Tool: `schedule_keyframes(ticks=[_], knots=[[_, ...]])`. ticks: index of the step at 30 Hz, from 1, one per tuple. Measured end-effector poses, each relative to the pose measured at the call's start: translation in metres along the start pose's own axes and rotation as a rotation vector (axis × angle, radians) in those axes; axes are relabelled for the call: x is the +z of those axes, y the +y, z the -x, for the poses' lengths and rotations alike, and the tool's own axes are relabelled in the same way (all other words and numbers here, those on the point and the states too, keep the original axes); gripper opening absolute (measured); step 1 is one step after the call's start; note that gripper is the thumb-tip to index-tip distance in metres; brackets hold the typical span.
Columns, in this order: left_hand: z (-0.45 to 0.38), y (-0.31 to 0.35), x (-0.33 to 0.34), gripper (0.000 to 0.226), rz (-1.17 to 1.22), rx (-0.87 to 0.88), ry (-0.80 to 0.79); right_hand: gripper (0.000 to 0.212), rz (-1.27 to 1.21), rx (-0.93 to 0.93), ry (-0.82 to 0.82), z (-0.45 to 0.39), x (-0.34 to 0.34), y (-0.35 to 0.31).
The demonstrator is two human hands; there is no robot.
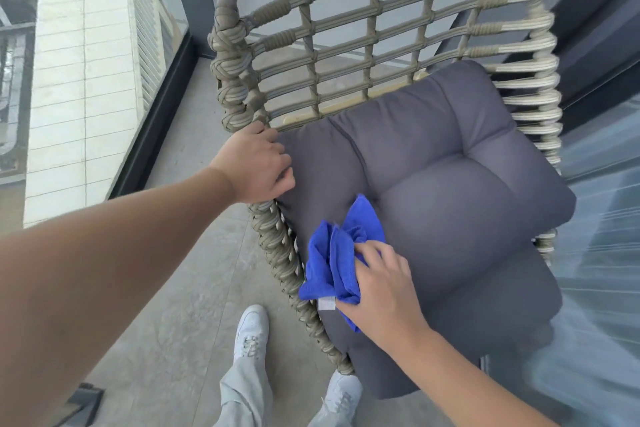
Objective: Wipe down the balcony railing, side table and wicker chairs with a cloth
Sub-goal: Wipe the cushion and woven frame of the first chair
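From your head camera, you are looking down on a wicker chair [346,31] with a woven rope frame and a grey tufted seat cushion [450,184]. Your left hand [258,166] rests on the chair's near side rail, fingers curled over the rail right where the cushion's edge meets it, so you are gripping the frame. Your right hand [384,284] holds a bunched blue microfibre cloth [336,260], fingers curled into its folds; the cloth lies against the front left part of the cushion, just beside the woven rail, with a small white tag hanging at its lower edge. The chair stands on a grey tiled balcony floor [194,288]. To your left a glass balustrade panel [152,55] with a dark base runs along the floor's edge, with a pale tiled building face beyond it. Your white sneakers [251,331] and light grey trousers show below, close to the chair's front corner.
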State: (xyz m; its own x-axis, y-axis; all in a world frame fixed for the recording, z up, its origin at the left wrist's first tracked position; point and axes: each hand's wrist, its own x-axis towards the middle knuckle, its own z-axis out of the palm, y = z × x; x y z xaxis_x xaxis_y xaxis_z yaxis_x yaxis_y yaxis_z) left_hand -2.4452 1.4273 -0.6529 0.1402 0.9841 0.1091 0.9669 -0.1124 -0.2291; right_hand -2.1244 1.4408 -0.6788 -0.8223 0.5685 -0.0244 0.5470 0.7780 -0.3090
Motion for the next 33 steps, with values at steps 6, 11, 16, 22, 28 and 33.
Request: schedule_keyframes(ticks=[6,11,16,22,28,33], knots=[[-0.001,0.004,0.002,0.043,0.025,-0.017,0.046,0.034,-0.23,0.086,0.065,-0.047,-0.031,0.007],[-0.001,0.003,0.005,0.039,0.031,-0.017,0.049,0.04,-0.292,0.195,0.199,-0.139,-0.055,0.019],[0.0,0.002,0.009,0.037,0.031,-0.021,0.078,0.043,-0.247,0.354,0.16,-0.226,-0.052,0.034],[-0.001,0.003,0.008,0.037,0.038,-0.029,0.077,0.063,-0.029,0.337,-0.012,-0.227,-0.009,0.012],[-0.001,0.002,0.008,0.038,0.034,-0.034,0.062,0.062,-0.021,0.098,0.006,-0.196,-0.005,0.017],[0.0,0.002,0.009,0.038,0.029,-0.021,0.069,0.057,0.112,0.106,-0.01,-0.202,-0.03,0.075]])
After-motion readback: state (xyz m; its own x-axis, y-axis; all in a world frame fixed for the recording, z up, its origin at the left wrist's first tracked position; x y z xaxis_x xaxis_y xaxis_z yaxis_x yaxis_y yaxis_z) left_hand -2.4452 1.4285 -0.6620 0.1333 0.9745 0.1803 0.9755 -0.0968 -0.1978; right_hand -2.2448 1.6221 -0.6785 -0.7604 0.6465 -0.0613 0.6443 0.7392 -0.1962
